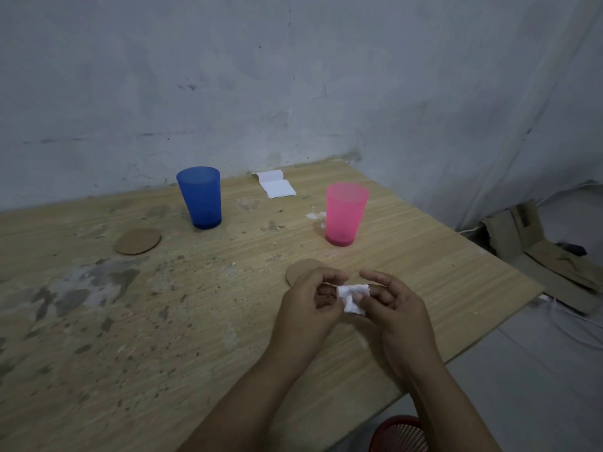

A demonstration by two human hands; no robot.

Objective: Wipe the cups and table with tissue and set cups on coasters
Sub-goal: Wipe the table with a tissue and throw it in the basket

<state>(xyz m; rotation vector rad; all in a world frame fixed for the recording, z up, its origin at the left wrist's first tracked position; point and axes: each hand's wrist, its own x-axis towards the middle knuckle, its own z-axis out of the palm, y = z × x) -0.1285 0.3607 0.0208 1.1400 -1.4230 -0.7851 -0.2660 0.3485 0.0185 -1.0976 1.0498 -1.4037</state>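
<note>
Tissue sits pinched between left hand and right hand, seemingly being folded, so wiping the pink cup just beyond them likely follows.

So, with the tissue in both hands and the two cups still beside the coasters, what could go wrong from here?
1. The small tissue piece held by the left hand and right hand may shred on the rough, stained table.
2. The pink cup looks light; a one-handed wipe could tip it.
3. The near coaster lies partly hidden under the hands and may get pushed.
</note>
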